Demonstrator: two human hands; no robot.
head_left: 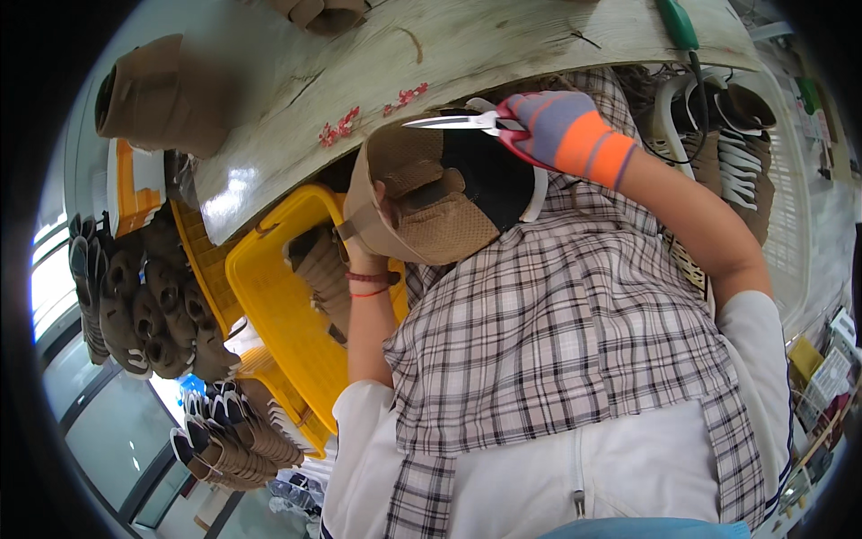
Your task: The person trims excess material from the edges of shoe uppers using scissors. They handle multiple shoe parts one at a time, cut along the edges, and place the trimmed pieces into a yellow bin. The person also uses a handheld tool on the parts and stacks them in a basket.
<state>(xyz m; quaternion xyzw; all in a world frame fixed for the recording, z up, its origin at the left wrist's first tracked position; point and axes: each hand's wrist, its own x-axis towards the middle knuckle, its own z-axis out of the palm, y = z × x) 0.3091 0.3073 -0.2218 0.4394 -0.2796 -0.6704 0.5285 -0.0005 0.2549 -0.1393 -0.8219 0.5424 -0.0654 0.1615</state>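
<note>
A brown boot upper (453, 235) with a black lining and a white edge is tilted open above my lap, against the table's near edge. Its wall hides most of my left hand (366, 258), which grips the left side; a thumb shows inside the rim. My right hand (561, 135), in a grey and orange glove, is closed round the red handles of a pair of scissors (467, 121). The blades point left across the upper's far rim. Whether they touch it I cannot tell.
Brown uppers (153, 94) lie on the pale table (503, 45). A yellow crate (247, 260) holding more stands left of my lap. Stacked uppers (238, 440) are farther left. A white basket (790, 251) is at right, near a green-handled tool (676, 25) with a cord.
</note>
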